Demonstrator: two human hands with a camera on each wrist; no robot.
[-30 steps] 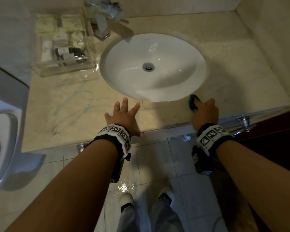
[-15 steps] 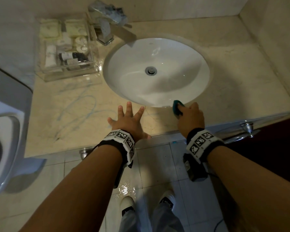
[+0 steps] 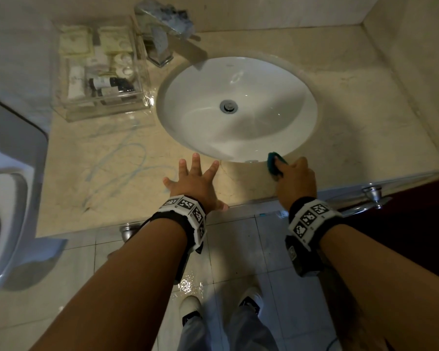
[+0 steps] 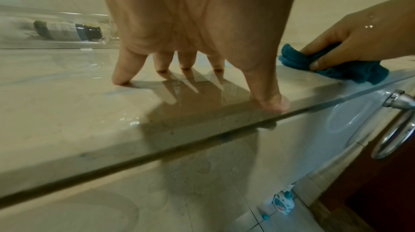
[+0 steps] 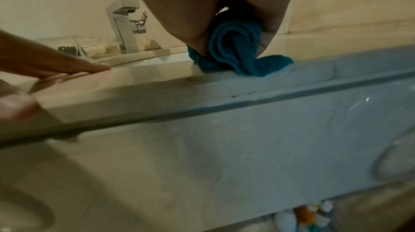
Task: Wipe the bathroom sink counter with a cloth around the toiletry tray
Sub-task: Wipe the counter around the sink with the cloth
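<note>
The right hand (image 3: 295, 179) grips the bunched teal cloth (image 4: 332, 66) — its fingers curled round it — on the bench (image 3: 365, 127) front edge. The left hand (image 3: 195, 181), fingers spread flat, braces beside it. Flattening the cloth should cover more. The toiletry tray (image 3: 69, 107) lies well beyond the left fingertips. Only the left wrist view shows cloth touching bench.

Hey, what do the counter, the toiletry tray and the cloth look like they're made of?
Counter: looks like polished beige stone, maybe marble, given its faint veining and the glossy reflections under the left hand.
Toiletry tray: clear rigid plastic or acrylic, possibly glass; the bottles show through its walls.
Cloth: soft teal fabric, probably microfibre or terry, with a fuzzy nap, bunched in folds in the right hand.
</note>
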